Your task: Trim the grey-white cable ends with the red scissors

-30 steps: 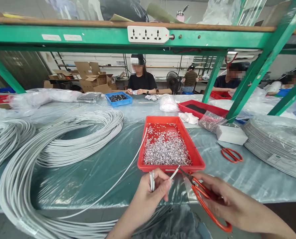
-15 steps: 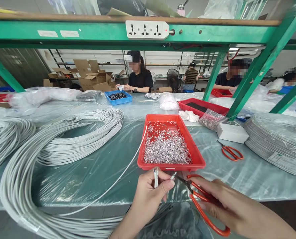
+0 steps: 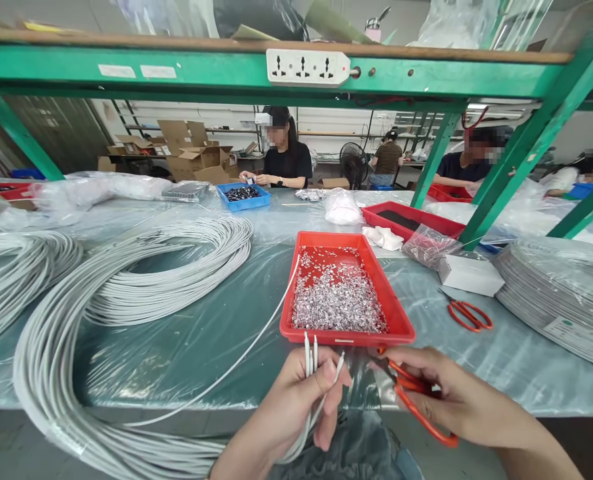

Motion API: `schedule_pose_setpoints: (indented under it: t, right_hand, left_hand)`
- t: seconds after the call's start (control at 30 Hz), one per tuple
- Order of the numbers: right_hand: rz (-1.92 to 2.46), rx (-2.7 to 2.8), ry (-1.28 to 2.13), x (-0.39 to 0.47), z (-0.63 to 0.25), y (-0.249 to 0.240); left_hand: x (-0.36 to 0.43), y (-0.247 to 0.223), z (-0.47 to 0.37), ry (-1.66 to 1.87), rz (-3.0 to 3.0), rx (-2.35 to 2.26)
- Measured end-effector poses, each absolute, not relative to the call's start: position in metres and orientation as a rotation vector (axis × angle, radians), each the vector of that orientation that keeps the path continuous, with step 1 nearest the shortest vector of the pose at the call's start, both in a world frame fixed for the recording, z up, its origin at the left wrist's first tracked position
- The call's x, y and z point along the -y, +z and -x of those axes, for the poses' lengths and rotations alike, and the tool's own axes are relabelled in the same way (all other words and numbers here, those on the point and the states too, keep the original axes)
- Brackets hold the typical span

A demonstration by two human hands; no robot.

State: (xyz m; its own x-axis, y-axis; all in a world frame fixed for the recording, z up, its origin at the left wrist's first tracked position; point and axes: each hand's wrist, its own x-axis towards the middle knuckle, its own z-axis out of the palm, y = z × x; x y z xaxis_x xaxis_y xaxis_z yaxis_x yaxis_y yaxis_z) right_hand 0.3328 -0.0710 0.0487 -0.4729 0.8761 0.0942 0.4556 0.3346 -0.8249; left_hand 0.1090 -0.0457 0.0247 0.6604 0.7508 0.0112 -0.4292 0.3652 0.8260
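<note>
two scissors [image 3: 412,404], three held cable ends [image 3: 307,355], one power strip [image 3: 314,75], three sockets [image 3: 303,66], four co-workers [image 3: 289,163].

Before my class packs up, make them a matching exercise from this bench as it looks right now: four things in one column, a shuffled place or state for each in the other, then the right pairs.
Column one
1. Left hand
2. Power strip
3. Right hand
4. Silver bits

Column two
A. Holds orange scissors
B. Inside the nearest red tray
C. Holds white cables
D. On the green beam

Pairs: 1-C, 2-D, 3-A, 4-B
</note>
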Motion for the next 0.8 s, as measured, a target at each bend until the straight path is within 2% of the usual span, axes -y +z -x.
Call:
schedule_pose_setpoints:
  t: [0.1,0.3,0.47,0.53,0.73,0.8]
  right_hand:
    - [1.019,1.739,1.281,0.064,-0.312,0.045]
    - [0.803,1.149,1.559,0.059,-0.273,0.038]
    - [0.716,0.964,1.878,0.056,-0.272,0.025]
    - [0.713,0.941,1.895,0.056,-0.273,0.024]
    - [0.755,0.980,1.606,0.054,-0.273,0.029]
    - [0.755,0.974,1.601,0.054,-0.272,0.028]
  left_hand:
    - [0.049,0.028,-0.114,0.820,-1.108,-0.540]
    - [0.052,0.024,-0.120,0.854,-1.455,-0.754]
    - [0.047,0.021,-0.120,0.940,-1.616,-0.823]
    - [0.046,0.020,-0.121,0.955,-1.606,-0.841]
    - [0.044,0.021,-0.124,0.969,-1.551,-0.944]
    - [0.044,0.020,-0.125,0.983,-1.555,-0.949]
